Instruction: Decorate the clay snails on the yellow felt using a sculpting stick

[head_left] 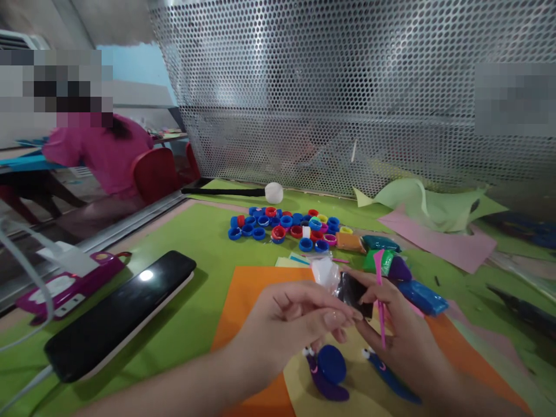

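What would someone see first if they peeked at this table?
Probably the two hands up front: the left hand and right hand pinch a black clay packet, and the right also holds a pink tool. Just below them sits a purple clay snail with a blue shell. A bright heap of bottle caps lies mid-table.

Directions read from the left hand point(286, 318) and right hand point(399, 330); a black clay packet in clear wrap point(354, 292) fills the gap between them.

- 6 o'clock: a purple clay snail with blue shell point(328, 370) and a blue clay worm point(388, 376) lie just below.
- 9 o'clock: a flat black smartphone point(121, 313) blocks the way.
- 12 o'clock: a cluster of coloured plastic bottle caps point(286, 229).
- 2 o'clock: wrapped blue, green and purple clay blocks point(423, 296) lie close.
- 10 o'clock: clear passage over the orange paper sheet point(247, 295), between smartphone and caps.
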Demonstrator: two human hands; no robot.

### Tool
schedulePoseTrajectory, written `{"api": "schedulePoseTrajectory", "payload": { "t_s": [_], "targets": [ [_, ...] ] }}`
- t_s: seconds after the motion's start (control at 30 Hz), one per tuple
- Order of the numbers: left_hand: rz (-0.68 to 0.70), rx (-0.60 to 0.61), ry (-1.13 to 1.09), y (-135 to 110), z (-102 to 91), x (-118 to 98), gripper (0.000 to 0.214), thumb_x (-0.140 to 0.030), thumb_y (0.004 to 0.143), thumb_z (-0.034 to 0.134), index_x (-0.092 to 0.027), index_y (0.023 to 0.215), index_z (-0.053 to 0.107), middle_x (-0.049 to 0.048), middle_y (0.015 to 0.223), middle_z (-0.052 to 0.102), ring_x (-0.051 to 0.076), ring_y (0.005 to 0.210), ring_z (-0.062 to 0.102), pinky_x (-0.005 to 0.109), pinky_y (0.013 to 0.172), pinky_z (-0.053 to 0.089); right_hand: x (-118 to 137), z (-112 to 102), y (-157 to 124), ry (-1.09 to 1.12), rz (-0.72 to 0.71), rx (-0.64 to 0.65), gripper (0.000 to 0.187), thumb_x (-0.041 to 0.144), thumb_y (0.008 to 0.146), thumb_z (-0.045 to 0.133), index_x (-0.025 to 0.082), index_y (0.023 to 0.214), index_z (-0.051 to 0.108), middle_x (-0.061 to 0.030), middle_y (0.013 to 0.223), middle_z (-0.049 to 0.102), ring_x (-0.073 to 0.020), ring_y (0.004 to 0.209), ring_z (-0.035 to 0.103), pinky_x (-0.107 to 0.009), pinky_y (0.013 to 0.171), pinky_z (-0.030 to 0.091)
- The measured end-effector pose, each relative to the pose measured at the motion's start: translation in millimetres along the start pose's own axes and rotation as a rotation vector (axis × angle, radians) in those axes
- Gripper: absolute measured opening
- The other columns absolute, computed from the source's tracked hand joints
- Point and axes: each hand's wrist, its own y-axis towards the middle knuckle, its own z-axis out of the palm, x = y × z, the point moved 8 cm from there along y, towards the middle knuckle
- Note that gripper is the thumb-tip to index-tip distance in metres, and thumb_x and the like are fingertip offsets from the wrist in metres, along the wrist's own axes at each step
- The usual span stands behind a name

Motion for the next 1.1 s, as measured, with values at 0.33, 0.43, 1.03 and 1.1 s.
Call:
{"api": "schedulePoseTrajectory", "payload": {
  "t_s": [0.33,0.43,1.03,1.1],
  "targets": [
    [0.029,0.038,-0.128,2,-1.3,-4,0.011,-0.013,0.062,0.080,-0.020,0.067,0.073,-0.0012,0.067,0.070,0.006,0.060,0.064,0.013,0.057,0.050,-1,1,1,-0.002,-0.001,-0.007,0.014,0.017,0.085,0.049,0.026,0.087,0.039,-0.0104,0.123,0.056,-0.0242,0.109,0.056,-0.035,0.072,0.056],
    [0.009,0.048,-0.100,0,1.0,-2,0.014,-0.014,0.061,0.081,-0.021,0.071,0.074,-0.0005,0.068,0.070,0.006,0.060,0.064,0.012,0.056,0.050,1,0,2,-0.010,-0.013,-0.007,0.012,0.018,0.085,0.048,0.025,0.088,0.038,-0.0108,0.122,0.056,-0.0242,0.111,0.054,-0.034,0.072,0.056],
    [0.008,0.138,0.669,-3,11.7,-9,0.037,-0.024,0.078,0.064,-0.022,0.115,0.059,0.0013,0.075,0.072,0.014,0.066,0.063,0.023,0.060,0.045,3,-5,4,0.034,-0.024,-0.033,0.018,0.016,0.084,0.055,0.025,0.089,0.040,-0.0090,0.121,0.056,-0.0236,0.108,0.055,-0.036,0.079,0.051],
    [0.035,0.403,0.797,-13,32.7,-5,0.045,-0.023,0.079,0.064,-0.020,0.123,0.053,0.0028,0.078,0.073,0.016,0.071,0.065,0.025,0.069,0.046,2,-5,3,0.055,-0.012,-0.029,0.019,0.016,0.084,0.056,0.025,0.089,0.040,-0.0085,0.122,0.055,-0.0236,0.109,0.055,-0.037,0.080,0.051]
  ]
}}
